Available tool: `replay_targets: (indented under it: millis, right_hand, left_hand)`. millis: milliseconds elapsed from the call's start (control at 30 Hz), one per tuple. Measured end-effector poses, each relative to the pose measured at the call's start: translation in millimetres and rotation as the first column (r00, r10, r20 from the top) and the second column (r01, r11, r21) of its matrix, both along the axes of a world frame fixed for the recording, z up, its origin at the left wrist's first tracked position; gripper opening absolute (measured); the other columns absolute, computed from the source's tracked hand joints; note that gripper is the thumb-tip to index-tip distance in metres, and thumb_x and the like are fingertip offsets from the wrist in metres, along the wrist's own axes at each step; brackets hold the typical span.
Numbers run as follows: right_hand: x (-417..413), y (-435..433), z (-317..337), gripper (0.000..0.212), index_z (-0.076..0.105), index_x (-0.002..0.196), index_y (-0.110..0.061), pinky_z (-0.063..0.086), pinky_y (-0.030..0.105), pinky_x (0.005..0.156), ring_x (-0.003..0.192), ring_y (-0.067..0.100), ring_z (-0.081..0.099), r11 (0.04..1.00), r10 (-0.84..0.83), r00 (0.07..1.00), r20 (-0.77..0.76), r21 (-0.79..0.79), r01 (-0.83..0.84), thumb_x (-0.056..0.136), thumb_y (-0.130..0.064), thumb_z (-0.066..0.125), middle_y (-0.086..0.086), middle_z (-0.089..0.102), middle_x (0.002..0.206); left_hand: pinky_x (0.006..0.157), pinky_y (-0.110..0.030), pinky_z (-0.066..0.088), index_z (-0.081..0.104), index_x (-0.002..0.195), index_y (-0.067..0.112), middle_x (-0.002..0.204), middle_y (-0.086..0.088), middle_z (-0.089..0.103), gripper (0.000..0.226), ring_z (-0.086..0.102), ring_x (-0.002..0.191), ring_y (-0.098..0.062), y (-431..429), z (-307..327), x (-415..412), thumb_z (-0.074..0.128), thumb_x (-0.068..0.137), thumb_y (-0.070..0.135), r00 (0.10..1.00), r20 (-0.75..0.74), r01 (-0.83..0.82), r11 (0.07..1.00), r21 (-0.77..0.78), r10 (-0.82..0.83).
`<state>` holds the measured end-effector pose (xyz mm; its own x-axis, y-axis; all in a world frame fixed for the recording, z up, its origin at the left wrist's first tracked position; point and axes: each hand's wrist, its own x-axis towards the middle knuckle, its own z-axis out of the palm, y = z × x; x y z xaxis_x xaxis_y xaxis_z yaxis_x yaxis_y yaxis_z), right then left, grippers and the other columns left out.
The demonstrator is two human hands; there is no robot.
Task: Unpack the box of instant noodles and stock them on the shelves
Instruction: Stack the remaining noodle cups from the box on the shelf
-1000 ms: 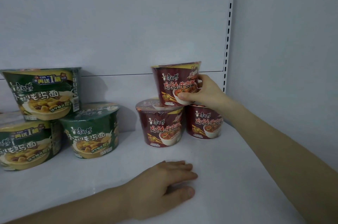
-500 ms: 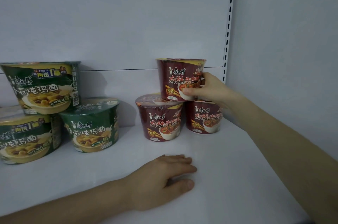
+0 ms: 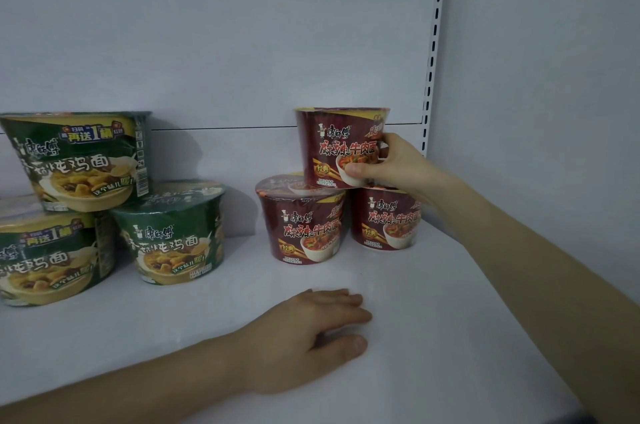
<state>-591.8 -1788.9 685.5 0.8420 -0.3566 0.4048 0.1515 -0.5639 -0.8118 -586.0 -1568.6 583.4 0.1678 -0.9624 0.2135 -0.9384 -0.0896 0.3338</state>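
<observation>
**Shelf** (image 3: 433, 319): white and dimly lit. It carries two groups of noodle bowls along its back edge.

**Top red bowl** (image 3: 332, 146): upright, label forward, near the shelf's back right corner. Its base sits across the lids of the left red bowl (image 3: 301, 226) and right red bowl (image 3: 384, 219), which stand close side by side on the shelf. Bridging the pair gives the base two supports. This was probably chosen for steadiness and to keep all three labels facing out.

**Right hand** (image 3: 391, 167): reaches in from the shelf's right edge. The thumb presses on the lower front of the label and the fingers wrap round the bowl's right side, gripping it. Judged purpose: squaring the bowl on its supports before release. Whether its full weight is already on the lids cannot be told.

**Left hand** (image 3: 311, 330): palm down on bare shelf near the front edge, fingers stretched almost straight, holding nothing. Probably a brace for the long reach.

**Green bowls** (image 3: 79, 160): three, toward the back left, in the same arrangement of one on two. They stand well apart from the red group, so the flavours are kept separate.

**Upright** (image 3: 433, 59): slotted strip at the back right corner, just behind the right hand.

**Box**: not in view.

**Progress, judged**: six bowls are on the shelf. How many remain is unknown.
</observation>
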Motion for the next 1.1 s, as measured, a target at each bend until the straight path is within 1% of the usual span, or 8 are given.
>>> replay_targets:
  millis: [100,267,467,533,700,867,1000,1100]
  right_hand:
    - [-2,-1,0,0.068,0.044,0.127,-0.015,0.041,0.012,0.071,0.099,0.008,0.054,1.0,-0.024,1.0,0.002,-0.019,0.024,0.071,-0.027,0.079,-0.007,0.056,0.113]
    - [-5,-2,1,0.056,0.041,0.115,-0.02,0.038,0.0,0.055,0.079,-0.007,0.05,0.999,0.0,1.0,-0.006,-0.034,0.0,0.073,-0.019,0.078,-0.021,0.05,0.091]
    - [-2,-1,-1,0.076,0.038,0.132,-0.014,0.042,0.021,0.085,0.105,0.011,0.053,0.999,-0.029,0.999,-0.015,-0.045,0.028,0.07,-0.024,0.08,-0.003,0.055,0.12]
    - [-3,-1,-1,0.075,0.038,0.131,-0.014,0.042,0.024,0.09,0.107,0.012,0.054,0.999,-0.023,0.999,-0.026,-0.043,0.022,0.07,-0.024,0.08,-0.003,0.055,0.121]
    - [-10,1,3,0.047,0.04,0.105,-0.024,0.041,0.001,0.059,0.076,-0.007,0.052,0.998,0.012,0.998,-0.058,-0.058,-0.015,0.075,-0.017,0.075,-0.019,0.054,0.086]
    - [-9,0,1,0.073,0.039,0.126,-0.013,0.043,0.021,0.075,0.098,0.014,0.056,0.994,-0.093,0.993,-0.07,-0.064,0.088,0.069,-0.03,0.08,-0.002,0.056,0.114]
    - [-19,-5,3,0.095,0.023,0.143,-0.007,0.042,0.034,0.097,0.125,0.023,0.046,0.978,-0.188,0.978,-0.089,-0.113,0.178,0.071,-0.039,0.076,0.009,0.041,0.142]
    - [-30,-4,4,0.083,0.03,0.141,-0.005,0.041,0.035,0.103,0.126,0.023,0.046,0.965,-0.239,0.971,0.011,-0.114,0.238,0.078,-0.038,0.071,0.012,0.043,0.142]
  left_hand:
    - [0.097,0.007,0.005,0.042,0.136,0.032,0.148,0.016,0.031,0.044,0.012,0.125,0.021,0,0,0,0.045,0.093,0.041,1.0,-0.004,-0.001,1.0,0.003,0.001]
    - [0.101,0.005,0.008,0.043,0.136,0.032,0.147,0.015,0.032,0.044,0.015,0.128,0.019,0,-1,1,0.046,0.093,0.041,1.0,-0.002,0.001,1.0,-0.001,-0.001]
    - [0.104,0.001,0.01,0.044,0.136,0.031,0.147,0.015,0.033,0.044,0.016,0.129,0.017,-1,-3,2,0.046,0.093,0.041,1.0,-0.009,-0.008,1.0,-0.01,0.008]
    - [0.107,-0.002,0.012,0.044,0.135,0.03,0.147,0.013,0.034,0.044,0.018,0.13,0.015,-1,-3,2,0.047,0.093,0.04,1.0,-0.01,-0.006,1.0,-0.012,0.005]
    - [0.106,0.0,0.012,0.045,0.135,0.028,0.147,0.012,0.034,0.044,0.018,0.13,0.016,-1,-4,2,0.047,0.093,0.04,1.0,-0.007,-0.001,1.0,-0.015,0.001]
    - [0.104,0.002,0.01,0.043,0.136,0.029,0.148,0.012,0.033,0.044,0.017,0.13,0.015,-1,-3,2,0.045,0.093,0.04,1.0,0.003,-0.004,1.0,0.004,0.004]
    - [0.105,0.001,0.011,0.044,0.136,0.028,0.148,0.012,0.034,0.043,0.019,0.132,0.012,0,-3,0,0.045,0.094,0.038,1.0,0.016,-0.013,1.0,0.005,0.012]
    - [0.102,0.004,0.008,0.042,0.137,0.029,0.148,0.012,0.033,0.043,0.019,0.13,0.013,0,-2,-2,0.043,0.095,0.038,0.999,0.051,-0.011,1.0,-0.004,0.011]
